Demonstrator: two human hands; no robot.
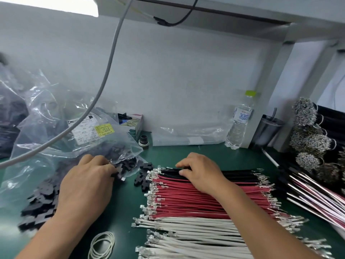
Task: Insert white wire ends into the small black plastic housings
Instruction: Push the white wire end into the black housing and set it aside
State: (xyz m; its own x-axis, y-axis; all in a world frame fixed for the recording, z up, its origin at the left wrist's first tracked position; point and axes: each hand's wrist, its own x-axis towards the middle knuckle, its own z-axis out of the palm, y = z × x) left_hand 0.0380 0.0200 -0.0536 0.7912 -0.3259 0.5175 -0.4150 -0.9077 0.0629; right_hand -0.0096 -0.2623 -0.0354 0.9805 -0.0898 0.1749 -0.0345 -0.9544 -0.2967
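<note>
On green mat (127, 200) I see clear plastic bag (46, 116) at left, spilling black housings (40, 208). Red wires (186, 197) mid-right, white wires (194, 230) nearest me. My right hand (201, 172) lies on black wires (239, 173), fingers curled, grip unclear. My left hand (87, 182) pinches one housing at bag mouth. Rubber bands (101, 245) near front edge.

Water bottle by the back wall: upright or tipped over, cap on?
Upright, cap on. The water bottle stands on its base against the wall, its green cap on top.

Matt black plastic housings (143, 173); shiny metal terminals (152, 195); glossy clear bag (56, 116).
</note>
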